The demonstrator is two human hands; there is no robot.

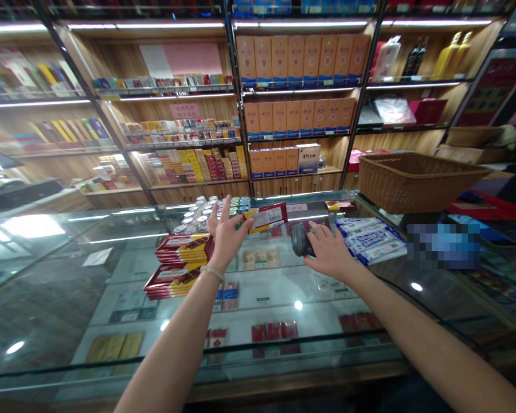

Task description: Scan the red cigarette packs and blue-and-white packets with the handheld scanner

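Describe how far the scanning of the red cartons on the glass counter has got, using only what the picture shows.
Looks done: two stacks of red cartons lie on the glass counter. In hand: the left hand holds up one red carton while the right hand grips a dark scanner aimed at it. Left: unclear; the stacks carry no sign of being scanned.

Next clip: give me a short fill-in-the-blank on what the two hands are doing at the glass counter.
1. The left hand holds up a red ____ with a white label.
2. The right hand grips a dark handheld ____.
3. Two stacks of red cartons lie on the ____ counter.
4. The brown wicker ____ stands at the counter's right end.

Missing words: carton; scanner; glass; basket
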